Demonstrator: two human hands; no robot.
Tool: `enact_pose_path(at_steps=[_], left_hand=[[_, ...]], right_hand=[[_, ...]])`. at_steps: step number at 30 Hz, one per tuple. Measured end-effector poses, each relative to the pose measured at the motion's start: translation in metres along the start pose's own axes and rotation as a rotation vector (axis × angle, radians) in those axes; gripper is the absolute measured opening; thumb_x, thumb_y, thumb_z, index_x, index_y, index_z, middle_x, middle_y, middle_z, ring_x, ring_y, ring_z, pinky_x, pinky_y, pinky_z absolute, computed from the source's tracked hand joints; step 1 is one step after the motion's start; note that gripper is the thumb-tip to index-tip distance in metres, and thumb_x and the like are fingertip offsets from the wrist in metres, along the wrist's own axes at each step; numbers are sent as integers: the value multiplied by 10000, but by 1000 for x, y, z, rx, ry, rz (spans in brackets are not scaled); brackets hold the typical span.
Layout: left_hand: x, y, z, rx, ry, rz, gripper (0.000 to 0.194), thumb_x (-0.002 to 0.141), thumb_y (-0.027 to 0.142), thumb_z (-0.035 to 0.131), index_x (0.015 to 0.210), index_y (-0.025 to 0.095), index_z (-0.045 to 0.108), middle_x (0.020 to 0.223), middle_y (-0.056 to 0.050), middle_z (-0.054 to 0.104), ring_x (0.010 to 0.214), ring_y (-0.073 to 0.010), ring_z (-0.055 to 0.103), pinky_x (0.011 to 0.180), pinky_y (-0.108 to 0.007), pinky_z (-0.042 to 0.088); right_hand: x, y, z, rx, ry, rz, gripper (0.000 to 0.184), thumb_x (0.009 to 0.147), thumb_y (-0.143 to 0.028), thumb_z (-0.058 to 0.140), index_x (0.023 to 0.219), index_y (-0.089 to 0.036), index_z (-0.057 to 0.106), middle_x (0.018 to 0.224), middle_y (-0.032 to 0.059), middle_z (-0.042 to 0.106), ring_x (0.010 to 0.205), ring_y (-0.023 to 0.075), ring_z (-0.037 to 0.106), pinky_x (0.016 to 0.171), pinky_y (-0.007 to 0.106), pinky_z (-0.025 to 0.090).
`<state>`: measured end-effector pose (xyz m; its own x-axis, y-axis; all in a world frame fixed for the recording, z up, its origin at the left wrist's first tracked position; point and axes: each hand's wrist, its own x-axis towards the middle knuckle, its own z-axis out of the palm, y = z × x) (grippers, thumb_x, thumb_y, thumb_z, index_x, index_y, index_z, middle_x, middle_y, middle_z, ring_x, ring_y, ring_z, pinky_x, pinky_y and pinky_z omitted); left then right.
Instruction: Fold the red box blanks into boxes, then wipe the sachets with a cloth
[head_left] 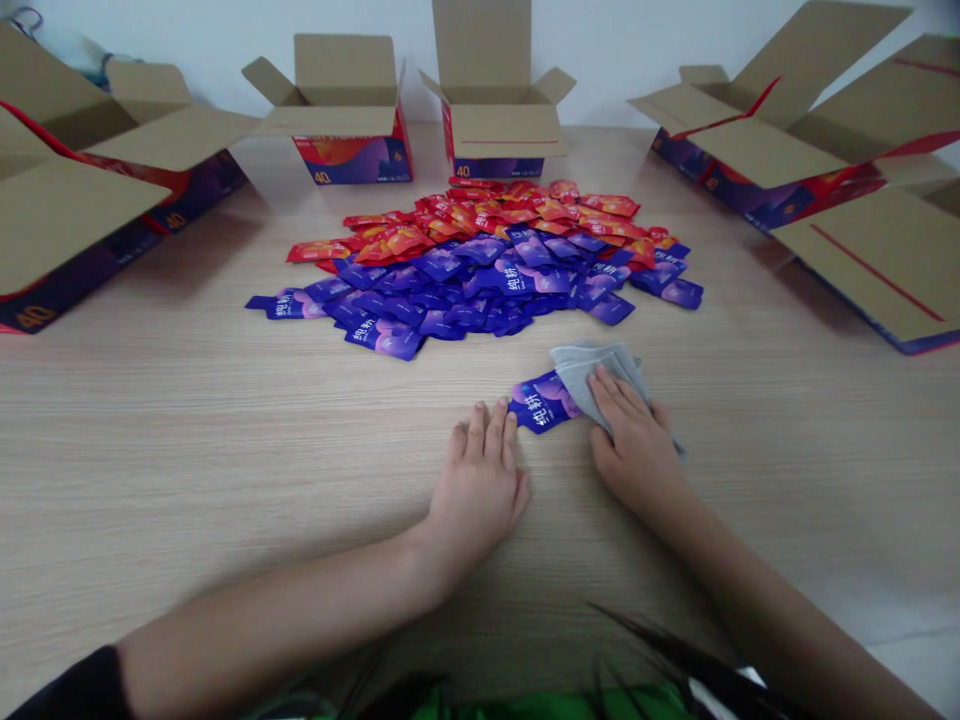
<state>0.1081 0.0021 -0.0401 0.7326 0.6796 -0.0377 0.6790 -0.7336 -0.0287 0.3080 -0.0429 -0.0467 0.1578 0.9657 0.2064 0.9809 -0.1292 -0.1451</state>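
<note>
A single purple sachet (541,402) lies on the wooden table (187,430) just in front of me. My left hand (480,480) rests flat beside it, fingers stretched out and together, fingertips touching the sachet's left end. My right hand (634,440) presses a grey cloth (592,362) down over the sachet's right end, fingers laid flat on the cloth. Beyond them spreads a heap of several purple sachets (465,290) with several red-orange sachets (517,215) behind.
Open cardboard boxes ring the table: two at the back (341,100) (491,100), a large one at the left (82,190) and large ones at the right (795,130). A white wall stands behind them. Dark hair hangs at the bottom edge.
</note>
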Motion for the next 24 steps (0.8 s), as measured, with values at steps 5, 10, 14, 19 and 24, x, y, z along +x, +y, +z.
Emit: enact_pose_path(at_steps=[5, 10, 14, 19, 24], left_hand=[[1, 0, 0, 0, -7, -17, 613, 955, 349, 387, 1442, -22, 415, 1527, -232, 330, 1406, -371, 352, 1095, -492, 372], [0, 0, -1, -14, -1, -21, 624, 945, 350, 410, 1453, -11, 398, 1531, -229, 331, 1408, -368, 351, 1098, -491, 368], [0, 0, -2, -7, -7, -17, 623, 940, 333, 414, 1456, -16, 386, 1519, -232, 358, 1401, -363, 366, 1095, -482, 374], [0, 0, -4, -3, -8, -18, 610, 948, 359, 404, 1429, -15, 428, 1502, -241, 388, 1396, -366, 374, 1098, -483, 370], [0, 0, -5, -6, -24, -9, 605, 952, 367, 411, 1425, -8, 440, 1505, -235, 387, 1401, -372, 362, 1097, -487, 371]], right_hand=[[-8, -15, -2, 22, -65, -235, 558, 860, -130, 366, 1405, -107, 482, 1519, 99, 409, 1379, 240, 393, 1036, 470, 329], [-6, -6, -4, 116, -58, -217, 539, 844, -114, 385, 1362, -144, 533, 1479, 89, 474, 1357, 232, 429, 1020, 464, 346], [-1, 9, -4, 97, 26, -53, 550, 843, -113, 386, 1374, -151, 521, 1452, 103, 503, 1332, 258, 461, 1014, 495, 344], [-9, -1, -5, 182, -24, -302, 508, 828, -95, 402, 1296, -158, 588, 1412, 93, 550, 1297, 242, 502, 998, 464, 347], [-7, 6, -8, 331, -49, -279, 460, 823, -77, 400, 1191, -199, 648, 1332, 63, 624, 1248, 214, 555, 995, 430, 375]])
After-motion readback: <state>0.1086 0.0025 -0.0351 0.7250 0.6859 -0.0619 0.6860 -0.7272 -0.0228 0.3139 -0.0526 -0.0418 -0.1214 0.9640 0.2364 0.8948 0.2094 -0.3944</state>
